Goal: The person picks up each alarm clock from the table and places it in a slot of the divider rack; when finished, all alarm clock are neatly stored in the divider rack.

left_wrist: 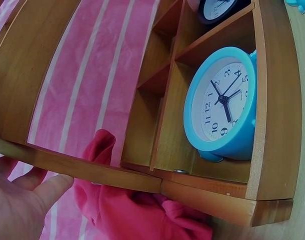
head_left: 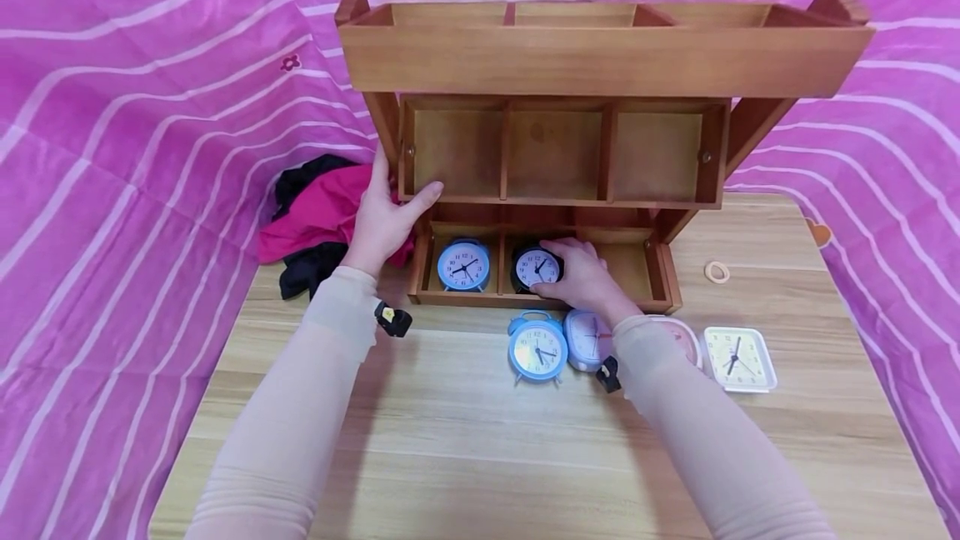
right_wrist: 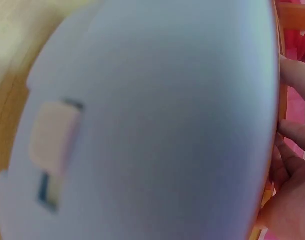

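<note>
A three-tier wooden shelf [head_left: 600, 57] stands at the back of the table. My left hand [head_left: 386, 219] grips the left end of its middle tier, thumb on the front edge; the left wrist view shows that thumb [left_wrist: 52, 186] against the wood. My right hand [head_left: 579, 273] holds a black alarm clock [head_left: 536, 267] in the middle compartment of the bottom tier. A blue clock [head_left: 463, 265] [left_wrist: 222, 107] stands in the bottom-left compartment. In the right wrist view a blurred pale clock body [right_wrist: 142, 120] fills the frame, with my fingers [right_wrist: 292, 150] at the right edge.
On the table in front of the shelf lie a blue twin-bell clock [head_left: 537, 350], a pale lavender clock [head_left: 583, 340], a pink clock [head_left: 688, 338] partly under my right sleeve, and a cream square clock [head_left: 739, 358]. A rubber band [head_left: 717, 272] lies right. Pink and black clothes [head_left: 315, 219] lie left.
</note>
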The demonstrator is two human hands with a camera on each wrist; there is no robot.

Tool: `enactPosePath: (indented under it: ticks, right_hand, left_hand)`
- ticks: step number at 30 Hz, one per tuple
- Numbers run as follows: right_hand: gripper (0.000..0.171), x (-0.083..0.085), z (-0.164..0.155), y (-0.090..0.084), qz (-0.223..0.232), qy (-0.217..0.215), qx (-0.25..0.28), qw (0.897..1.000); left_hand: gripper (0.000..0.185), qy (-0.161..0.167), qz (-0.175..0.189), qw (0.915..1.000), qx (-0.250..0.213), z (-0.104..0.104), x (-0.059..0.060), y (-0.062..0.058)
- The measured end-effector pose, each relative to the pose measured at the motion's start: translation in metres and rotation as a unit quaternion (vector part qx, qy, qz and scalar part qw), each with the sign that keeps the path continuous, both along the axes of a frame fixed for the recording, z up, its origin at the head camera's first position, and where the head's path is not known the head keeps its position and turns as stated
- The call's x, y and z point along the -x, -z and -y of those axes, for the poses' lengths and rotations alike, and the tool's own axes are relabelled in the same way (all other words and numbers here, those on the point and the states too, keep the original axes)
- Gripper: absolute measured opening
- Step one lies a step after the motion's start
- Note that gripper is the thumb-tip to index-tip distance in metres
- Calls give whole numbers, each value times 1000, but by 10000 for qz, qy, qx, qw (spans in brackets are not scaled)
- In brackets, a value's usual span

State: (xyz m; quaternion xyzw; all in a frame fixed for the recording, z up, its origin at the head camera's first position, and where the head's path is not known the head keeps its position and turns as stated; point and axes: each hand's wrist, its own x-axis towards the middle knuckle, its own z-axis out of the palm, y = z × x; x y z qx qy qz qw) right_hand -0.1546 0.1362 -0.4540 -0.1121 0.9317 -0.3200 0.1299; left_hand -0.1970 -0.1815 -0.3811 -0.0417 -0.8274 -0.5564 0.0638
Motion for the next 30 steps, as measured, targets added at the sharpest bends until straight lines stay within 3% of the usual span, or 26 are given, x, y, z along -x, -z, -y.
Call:
enactPosePath:
  ticks: [10, 20, 30]
  right_hand:
    - [79, -9, -8, 4, -344, -88, 77, 9993]
    - [86, -28, -21, -14, -846, -312, 504, 9946]
    - [101, -70, -25, -18, -697, -417, 191, 9965]
  left_hand:
    - [98, 21, 10, 10000, -54, 0, -1, -1]
    - [101, 64, 9, 9997, -249, 1, 2, 1]
    - [100, 15, 33, 9999, -111, -1, -1, -1]
